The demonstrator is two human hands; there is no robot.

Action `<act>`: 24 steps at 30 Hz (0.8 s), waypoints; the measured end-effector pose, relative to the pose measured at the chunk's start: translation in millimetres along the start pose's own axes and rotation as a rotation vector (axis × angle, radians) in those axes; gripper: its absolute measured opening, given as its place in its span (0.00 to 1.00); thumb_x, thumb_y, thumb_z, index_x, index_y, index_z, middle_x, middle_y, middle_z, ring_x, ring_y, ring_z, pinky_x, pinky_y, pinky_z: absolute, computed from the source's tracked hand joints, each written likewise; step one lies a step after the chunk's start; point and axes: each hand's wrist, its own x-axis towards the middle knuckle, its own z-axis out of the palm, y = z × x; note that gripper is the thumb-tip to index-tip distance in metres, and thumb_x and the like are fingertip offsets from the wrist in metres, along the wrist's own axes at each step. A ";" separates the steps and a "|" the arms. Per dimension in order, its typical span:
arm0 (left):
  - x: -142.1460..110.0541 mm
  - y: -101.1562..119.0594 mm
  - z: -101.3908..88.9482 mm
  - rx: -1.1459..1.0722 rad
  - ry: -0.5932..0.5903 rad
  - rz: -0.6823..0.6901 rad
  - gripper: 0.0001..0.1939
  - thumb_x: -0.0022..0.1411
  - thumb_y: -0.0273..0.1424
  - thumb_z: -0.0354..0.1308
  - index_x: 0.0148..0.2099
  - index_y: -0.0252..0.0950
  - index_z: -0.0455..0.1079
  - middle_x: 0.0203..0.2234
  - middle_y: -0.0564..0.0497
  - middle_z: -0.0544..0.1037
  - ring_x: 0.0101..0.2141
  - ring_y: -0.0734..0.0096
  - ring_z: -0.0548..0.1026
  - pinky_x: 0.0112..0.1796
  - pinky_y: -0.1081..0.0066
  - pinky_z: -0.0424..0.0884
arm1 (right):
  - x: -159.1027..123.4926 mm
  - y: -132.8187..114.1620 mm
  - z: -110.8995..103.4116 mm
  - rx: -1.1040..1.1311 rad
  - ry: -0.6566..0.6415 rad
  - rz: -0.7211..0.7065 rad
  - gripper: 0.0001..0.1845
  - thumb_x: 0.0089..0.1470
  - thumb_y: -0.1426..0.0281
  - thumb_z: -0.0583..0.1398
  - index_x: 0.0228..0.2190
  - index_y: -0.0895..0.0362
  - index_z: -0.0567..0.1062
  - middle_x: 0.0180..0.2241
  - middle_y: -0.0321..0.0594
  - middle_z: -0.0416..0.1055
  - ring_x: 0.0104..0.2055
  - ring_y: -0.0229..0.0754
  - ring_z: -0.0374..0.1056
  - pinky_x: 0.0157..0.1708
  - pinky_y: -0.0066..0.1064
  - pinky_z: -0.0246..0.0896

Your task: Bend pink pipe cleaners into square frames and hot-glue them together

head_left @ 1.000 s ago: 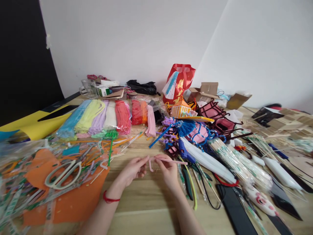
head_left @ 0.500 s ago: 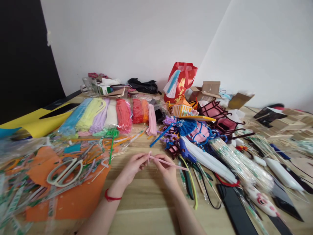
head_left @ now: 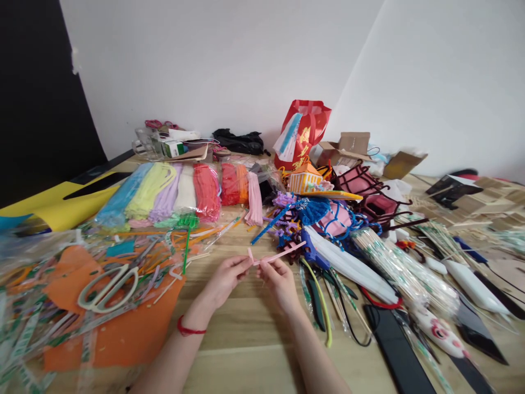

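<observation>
A thin pink pipe cleaner point(head_left: 279, 255) is held between both my hands above the wooden table point(head_left: 246, 334). My left hand point(head_left: 227, 277), with a red string round its wrist, pinches the bent left end. My right hand point(head_left: 279, 279) pinches the stem a little to the right, and the free end points up and right toward a blue and purple pile of pipe-cleaner work point(head_left: 303, 216).
White-handled scissors point(head_left: 109, 280) lie on orange felt point(head_left: 115, 323) at the left. Bags of coloured pipe cleaners point(head_left: 164, 194) sit behind. Bundled wooden skewers point(head_left: 394, 268), a white glue gun point(head_left: 348, 262), black sheets and a red bag point(head_left: 303, 131) crowd the right and back.
The pipe cleaner's free end has swung from pointing right and down to pointing up and right. Both hands stayed close together in the same place.
</observation>
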 end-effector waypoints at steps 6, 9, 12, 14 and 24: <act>2.0 -0.6 1.2 0.060 0.035 0.043 0.17 0.48 0.42 0.65 0.34 0.32 0.75 0.22 0.54 0.71 0.24 0.78 0.62 0.25 0.76 0.55 | 2.2 2.2 -1.5 0.055 0.019 0.006 0.12 0.41 0.64 0.68 0.29 0.56 0.77 0.28 0.37 0.73 0.26 0.35 0.66 0.31 0.29 0.61; 0.9 1.6 4.5 0.087 -0.003 0.060 0.17 0.49 0.41 0.64 0.34 0.32 0.75 0.26 0.52 0.75 0.28 0.74 0.67 0.30 0.75 0.61 | 2.2 3.0 -1.2 0.080 0.023 0.001 0.11 0.41 0.66 0.69 0.28 0.56 0.77 0.27 0.36 0.74 0.26 0.35 0.67 0.32 0.29 0.62; 0.1 2.3 7.8 0.119 -0.006 0.082 0.16 0.50 0.42 0.63 0.32 0.32 0.73 0.27 0.51 0.75 0.30 0.70 0.69 0.33 0.73 0.63 | 1.6 3.2 -0.2 0.088 0.051 -0.015 0.11 0.40 0.66 0.69 0.28 0.57 0.78 0.27 0.36 0.74 0.27 0.36 0.67 0.32 0.30 0.63; 0.3 1.4 9.2 0.129 0.011 0.091 0.16 0.50 0.41 0.63 0.31 0.32 0.73 0.25 0.52 0.74 0.29 0.72 0.67 0.32 0.74 0.62 | 1.2 3.0 0.3 0.083 0.085 -0.027 0.11 0.39 0.66 0.69 0.28 0.57 0.78 0.27 0.37 0.75 0.28 0.37 0.68 0.32 0.30 0.63; -0.4 3.4 8.9 0.160 0.015 0.103 0.15 0.50 0.41 0.62 0.30 0.32 0.72 0.25 0.52 0.72 0.29 0.71 0.66 0.32 0.73 0.61 | 1.0 0.1 1.2 0.113 0.123 0.022 0.10 0.37 0.67 0.69 0.26 0.58 0.80 0.27 0.40 0.76 0.28 0.40 0.69 0.29 0.31 0.64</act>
